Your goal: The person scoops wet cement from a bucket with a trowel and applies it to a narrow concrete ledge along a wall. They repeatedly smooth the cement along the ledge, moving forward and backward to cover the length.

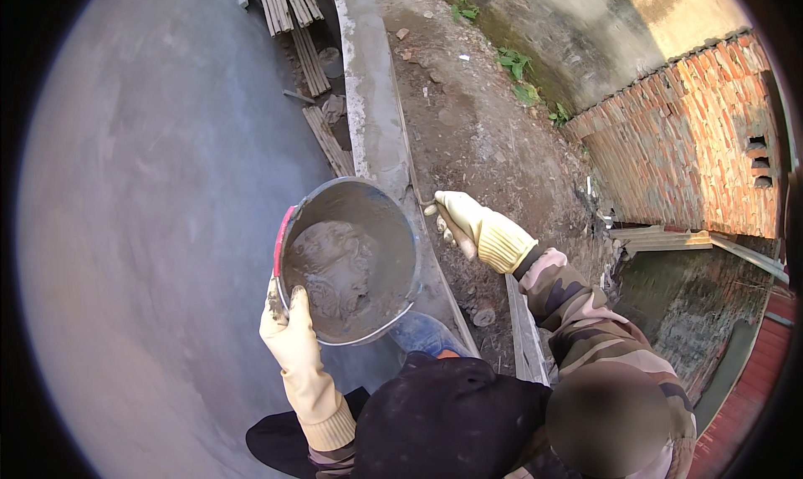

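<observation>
A round bucket (pixel 406 312) with a red patch on its rim is tilted so that its mouth faces me. Wet grey mortar (pixel 330 257) lies inside it and smears its inner wall. My left hand (pixel 291 333), in a cream rubber glove, grips the bucket's lower left rim with the thumb over the edge. To the bucket's right, my right hand (pixel 468 222), gloved alike, is closed round the wooden handle of a trowel (pixel 456 230). Its thin blade shows nearly edge-on beside a narrow cement-topped ledge (pixel 381 119).
A smooth grey surface (pixel 167 186) fills the left side. Stacked wooden strips (pixel 288 2) lie beyond the ledge's left edge. On the right are bare dirt ground (pixel 468 128), green weeds (pixel 514 63), a brick wall (pixel 669 136) and boards (pixel 661 241). A blue thing (pixel 427 333) shows below the bucket.
</observation>
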Motion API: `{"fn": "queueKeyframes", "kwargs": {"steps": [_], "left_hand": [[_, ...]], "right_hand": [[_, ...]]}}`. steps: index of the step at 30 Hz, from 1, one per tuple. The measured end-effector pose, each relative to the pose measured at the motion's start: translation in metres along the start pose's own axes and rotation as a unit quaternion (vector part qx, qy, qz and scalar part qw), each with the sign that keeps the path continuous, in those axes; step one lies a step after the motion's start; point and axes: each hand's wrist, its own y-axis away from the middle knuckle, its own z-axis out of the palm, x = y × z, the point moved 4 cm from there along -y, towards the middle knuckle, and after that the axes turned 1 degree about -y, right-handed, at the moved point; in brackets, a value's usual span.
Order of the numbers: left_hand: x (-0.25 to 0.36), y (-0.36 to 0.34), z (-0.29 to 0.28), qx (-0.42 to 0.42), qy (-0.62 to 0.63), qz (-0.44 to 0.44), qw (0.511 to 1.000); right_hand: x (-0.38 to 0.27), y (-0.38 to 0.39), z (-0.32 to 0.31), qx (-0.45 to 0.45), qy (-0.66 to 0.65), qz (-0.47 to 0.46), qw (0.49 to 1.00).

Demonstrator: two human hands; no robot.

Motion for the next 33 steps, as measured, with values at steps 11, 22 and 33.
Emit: {"fn": "queueKeyframes", "kwargs": {"steps": [11, 22, 33], "left_hand": [[-0.001, -0.002, -0.001, 0.009, -0.005, 0.027, 1.0], [-0.005, -0.001, -0.003, 0.004, 0.016, 0.01, 1.0], [-0.007, -0.001, -0.003, -0.006, 0.012, 0.021, 1.0]], "right_hand": [[-0.15, -0.017, -0.042, 0.243, 0.528, -0.343, 0.738], [-0.265, -0.051, 0.016, 0.163, 0.623, -0.306, 0.702], [-0.086, 0.042, -0.007, -0.048, 0.725, -0.299, 0.618]]}}
